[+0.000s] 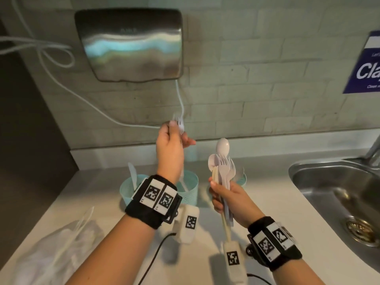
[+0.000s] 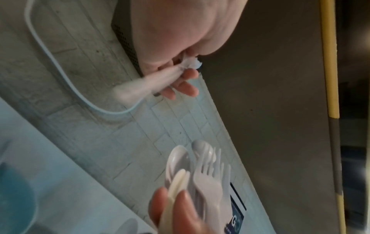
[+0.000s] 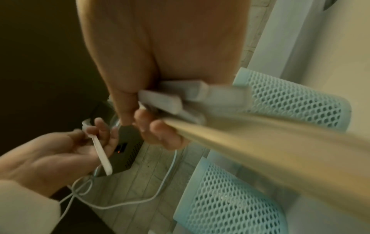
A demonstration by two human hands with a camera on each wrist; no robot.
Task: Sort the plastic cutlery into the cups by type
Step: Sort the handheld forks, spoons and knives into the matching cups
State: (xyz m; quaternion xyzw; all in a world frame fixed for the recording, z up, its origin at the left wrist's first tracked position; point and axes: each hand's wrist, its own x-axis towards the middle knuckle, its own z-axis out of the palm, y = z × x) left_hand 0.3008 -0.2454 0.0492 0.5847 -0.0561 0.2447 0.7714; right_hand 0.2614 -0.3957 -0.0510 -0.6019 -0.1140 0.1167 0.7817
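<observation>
Shared pantry or washroom counter. Steel sink (image 1: pixel 337 182) with faucet (image 1: pixel 373 151) sitting at 3 o'clock; wall-mounted metal hand dryer (image 1: pixel 129 44) hanging at 12 on tiled wall (image 1: pixel 246 79); blue cleaning notice (image 1: pixel 364 64) showing at 2; white countertop (image 1: pixel 205 233) running below.

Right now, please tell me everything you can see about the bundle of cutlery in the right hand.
The bundle of cutlery is white and cream plastic: at least two spoons, several forks, and a cream piece whose type I cannot tell. The right hand grips the handles together, heads pointing up, fanned slightly. One spoon stands higher than the others. The handles stick out below the fist. The bundle is held above the counter, in front of the mint mesh cups, touching only the hand.
</observation>
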